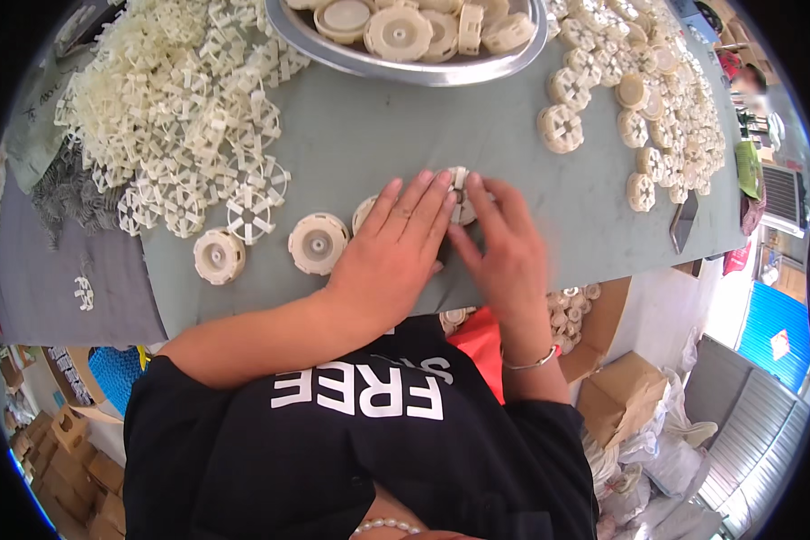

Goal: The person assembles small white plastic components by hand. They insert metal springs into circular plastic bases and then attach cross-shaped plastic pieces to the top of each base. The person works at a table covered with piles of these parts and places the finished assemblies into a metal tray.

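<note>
Centrally, left hand: the left hand (396, 247) lies palm down across the middle of the desk (360, 135), fingers straight and side by side, tips slanting toward the far edge. Its underside is hidden, so I cannot tell whether its grip is holding anything.
Right hand: the right hand (513, 252) meets it from the other side, index finger and thumb slightly parted (a thin bracelet (531, 363) circles the wrist). I cannot tell whether this grip is closed on the piece.
Spoked round piece: the pale spoked round piece (463, 202) is at the fingertips, between the two hands and partly covered by them.
Round caps: to the left of the left hand, one cream cap (319, 244) lies flat, with another cap (219, 257) farther left; a third cap (362, 214) is half hidden behind the fingers.
Loose rings: a heap of white spoked rings (189, 99) fills the far left, beside a dark tangle of small coiled parts (76, 193).
Metal bowl: at the far edge, the bowl (405, 74) is full of cream caps.
Right side: many spoked round parts (684, 135) spread over the desk, near a dark flat phone-like object (684, 225).
</note>
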Demonstrator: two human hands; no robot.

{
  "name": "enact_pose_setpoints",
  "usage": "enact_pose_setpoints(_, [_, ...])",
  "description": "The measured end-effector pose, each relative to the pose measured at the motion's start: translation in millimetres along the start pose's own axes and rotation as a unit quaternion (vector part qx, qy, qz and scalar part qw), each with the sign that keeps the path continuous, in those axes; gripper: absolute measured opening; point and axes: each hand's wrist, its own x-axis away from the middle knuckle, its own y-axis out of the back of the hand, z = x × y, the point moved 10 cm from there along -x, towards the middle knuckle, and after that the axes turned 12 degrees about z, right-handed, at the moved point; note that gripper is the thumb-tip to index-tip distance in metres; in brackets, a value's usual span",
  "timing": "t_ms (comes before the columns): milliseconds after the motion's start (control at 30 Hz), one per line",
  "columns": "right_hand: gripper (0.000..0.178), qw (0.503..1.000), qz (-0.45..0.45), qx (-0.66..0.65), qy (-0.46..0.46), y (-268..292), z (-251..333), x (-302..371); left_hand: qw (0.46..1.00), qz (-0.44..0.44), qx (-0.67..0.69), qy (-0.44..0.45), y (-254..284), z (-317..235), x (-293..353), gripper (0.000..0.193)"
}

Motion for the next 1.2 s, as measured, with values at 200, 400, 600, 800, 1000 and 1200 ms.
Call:
enact_pose_setpoints(200, [0.064, 0.996, -0.029, 0.076, -0.036, 38.4, -47.4, -3.3, 0.998, -0.055, 0.023, -0.029, 70.9, 12.5, -5.6, 0.072])
enact_pose_setpoints(400, [0.057, 0.974, -0.211, 0.083, 0.01, 132.6, -46.6, -77.5, 0.984, -0.147, -0.016, 0.096, 150.0, 87.2, -78.4, 0.049])
enact_pose_setpoints(600, [0.061, 0.968, 0.066, 0.228, -0.081, 49.7, -31.1, -227.2, 0.978, -0.04, -0.048, 0.2, 121.8, 127.4, -137.4, 0.057])
enact_pose_setpoints(800, [0.062, 1.0, -0.007, 0.011, -0.002, 82.1, -40.9, -208.7, 0.966, -0.033, -0.079, 0.246, 111.5, 138.4, -158.6, 0.055])
enact_pose_setpoints(1000, [0.058, 0.993, 0.043, -0.099, 0.056, 79.3, 12.0, -96.1, 0.975, -0.078, -0.093, 0.184, 120.3, 129.8, -147.0, 0.047])
enact_pose_setpoints(1200, [0.046, 0.994, 0.003, 0.033, 0.101, 21.7, 37.7, -67.7, 0.982, -0.08, -0.119, 0.126, 125.8, 130.0, -142.2, 0.042])
